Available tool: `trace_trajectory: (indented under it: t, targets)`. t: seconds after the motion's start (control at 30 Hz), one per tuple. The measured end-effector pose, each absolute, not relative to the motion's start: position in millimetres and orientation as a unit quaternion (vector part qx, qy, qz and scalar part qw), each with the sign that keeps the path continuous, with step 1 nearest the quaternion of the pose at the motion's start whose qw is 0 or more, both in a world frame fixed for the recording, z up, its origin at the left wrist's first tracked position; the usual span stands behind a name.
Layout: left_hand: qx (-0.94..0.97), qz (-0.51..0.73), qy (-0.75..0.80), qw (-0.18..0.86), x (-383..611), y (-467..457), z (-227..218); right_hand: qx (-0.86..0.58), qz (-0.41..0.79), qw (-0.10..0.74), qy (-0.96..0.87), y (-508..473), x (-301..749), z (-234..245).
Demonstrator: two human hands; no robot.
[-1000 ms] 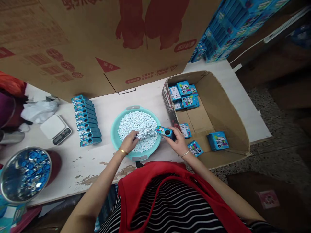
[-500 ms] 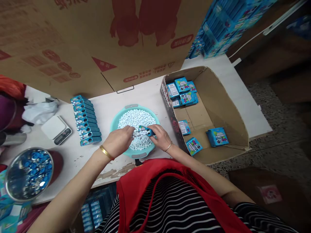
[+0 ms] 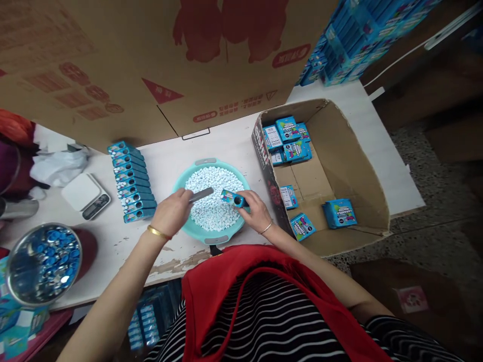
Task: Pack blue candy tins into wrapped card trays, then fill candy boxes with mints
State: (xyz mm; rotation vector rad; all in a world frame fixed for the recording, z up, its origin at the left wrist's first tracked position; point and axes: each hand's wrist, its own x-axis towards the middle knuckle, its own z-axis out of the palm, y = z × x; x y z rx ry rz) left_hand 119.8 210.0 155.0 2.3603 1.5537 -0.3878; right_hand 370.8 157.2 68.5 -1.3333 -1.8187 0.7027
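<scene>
My left hand (image 3: 171,213) is closed on a narrow grey metal scoop (image 3: 202,194), its far end above the small white candies (image 3: 215,216). These fill a round turquoise basin (image 3: 181,182) with grey handle patches. My right hand (image 3: 256,211) grips a small blue candy box (image 3: 231,197), tilted over the right part of the basin. A dark round hole shows in the box's narrow side. Scoop and box are apart. Fingers cover part of both.
Left of the basin stands a row of blue boxes (image 3: 132,183), then a white scale (image 3: 85,196) and a metal pot (image 3: 11,274) of blue-and-silver pieces. An open carton (image 3: 354,151) with several blue boxes is on the right. A large cardboard box (image 3: 124,60) walls the back.
My left hand has drawn back left with the scoop, away from the blue candy box. My right hand has shifted slightly right, and the box's hole now shows.
</scene>
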Motion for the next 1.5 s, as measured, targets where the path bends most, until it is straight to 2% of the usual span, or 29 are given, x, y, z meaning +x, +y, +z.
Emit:
trace_trajectory:
  t: [0.1,0.23,0.33,0.43,0.57,0.77,0.87,1.03,1.23,1.4,1.5]
  targets:
    - [0.769,-0.159,0.582,0.209,101.8,216.8,90.6,-0.554,0.277,0.397,-0.677,158.1,383.6,74.2]
    - [0.778,-0.123,0.558,0.261,132.7,217.5,22.7,-0.581,0.267,0.402,-0.655,158.4,397.0,80.6]
    - [0.786,-0.081,0.540,0.290,166.2,216.0,-2.0,-0.598,0.260,0.407,-0.640,157.0,401.6,80.3]
    - [0.787,-0.042,0.524,0.322,175.9,213.7,-7.5,-0.613,0.260,0.410,-0.624,155.0,404.0,77.0]
    - [0.787,0.005,0.504,0.357,153.5,208.2,14.6,-0.614,0.256,0.407,-0.626,153.8,405.5,74.3]
    - [0.810,0.075,0.465,0.350,118.8,204.5,96.7,-0.579,0.247,0.393,-0.670,158.6,393.0,74.1]
    - [0.843,0.047,0.436,0.312,117.9,206.3,136.5,-0.542,0.245,0.379,-0.709,162.8,378.9,70.9]
    - [0.867,-0.098,0.432,0.230,139.0,207.9,180.4,-0.499,0.253,0.363,-0.745,164.4,356.5,65.9]
    - [0.857,-0.230,0.451,0.101,182.0,197.3,218.0,-0.474,0.239,0.366,-0.764,159.8,348.1,63.2]
    - [0.864,-0.226,0.439,0.100,186.6,193.8,236.3,-0.481,0.233,0.375,-0.757,159.4,351.8,58.6]
    - [0.856,-0.195,0.467,0.103,157.3,203.7,216.2,-0.484,0.234,0.385,-0.750,160.0,358.4,56.3]
